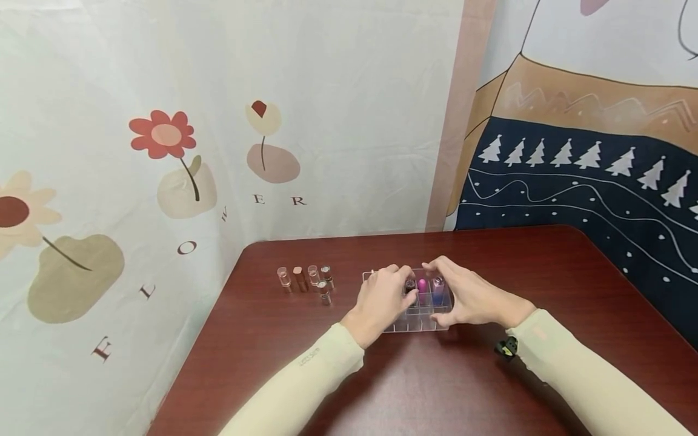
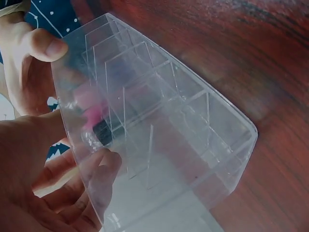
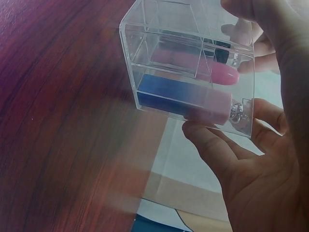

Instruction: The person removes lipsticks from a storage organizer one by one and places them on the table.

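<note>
A clear acrylic organizer (image 1: 417, 324) with divided compartments stands on the table. My right hand (image 1: 477, 297) grips its right end, thumb at the front and fingers at the back. My left hand (image 1: 384, 297) reaches over it and pinches the top of a dark lipstick tube (image 1: 411, 284), which stands in a compartment; the right wrist view shows fingers on both sides of it. Next to it are a bright pink tube (image 3: 224, 73) and a blue-to-pink tube (image 3: 183, 96) with a clear ornament at its end. The organizer's left part is mostly covered by my left hand.
Several lipstick tubes stand at the table's left: a clear-topped one (image 1: 284, 278), a rose-brown one (image 1: 299, 278), and others beside them, such as the front tube (image 1: 324, 292). A dark wristband (image 1: 507, 347) shows at my right sleeve. Printed curtains (image 1: 349, 121) border the table (image 1: 262, 357).
</note>
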The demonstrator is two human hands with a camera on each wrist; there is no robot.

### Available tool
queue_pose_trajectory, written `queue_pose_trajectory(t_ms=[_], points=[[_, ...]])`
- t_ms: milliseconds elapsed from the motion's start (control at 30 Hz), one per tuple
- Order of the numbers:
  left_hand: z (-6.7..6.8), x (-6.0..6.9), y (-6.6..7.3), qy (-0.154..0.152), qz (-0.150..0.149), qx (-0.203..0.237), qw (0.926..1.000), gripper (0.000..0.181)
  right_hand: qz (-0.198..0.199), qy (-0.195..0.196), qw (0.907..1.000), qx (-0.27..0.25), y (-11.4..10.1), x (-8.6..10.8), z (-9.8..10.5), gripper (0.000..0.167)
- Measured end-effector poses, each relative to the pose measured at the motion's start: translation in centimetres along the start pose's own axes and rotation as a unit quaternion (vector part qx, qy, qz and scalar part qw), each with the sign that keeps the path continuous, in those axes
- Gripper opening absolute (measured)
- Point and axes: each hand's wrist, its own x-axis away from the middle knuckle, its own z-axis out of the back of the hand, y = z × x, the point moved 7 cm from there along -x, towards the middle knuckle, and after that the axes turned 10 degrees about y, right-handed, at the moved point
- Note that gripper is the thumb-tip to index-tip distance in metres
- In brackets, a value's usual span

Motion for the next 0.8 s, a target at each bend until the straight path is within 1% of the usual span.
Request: queue_pose_trajectory(t_ms=[200,367,667,800], points=[[-0.06,-0.2,0.01,0.001,0.003,0.0,1.0,0.022,0.004,0.004,1.0,0.0,0.07,0.01,-0.01,0.094],[-0.2,-0.21,-0.22,0.001,0.009,0.011,0.9999,0.018,0.006,0.004,1.0,0.0,-0.04,-0.06,-0.02,0.093],[-0.44,-0.18,-0.53,-0.01,0.027,0.018,0.9994,0.016,0.008,0.004,1.0,-0.003,-0.15,-0.04,0.07,0.094],[-0.36,-0.11,-0.48,-0.009,0.028,0.024,0.9993,0.016,0.003,0.002,1.0,-0.006,-0.04,0.05,-0.04,0.094]])
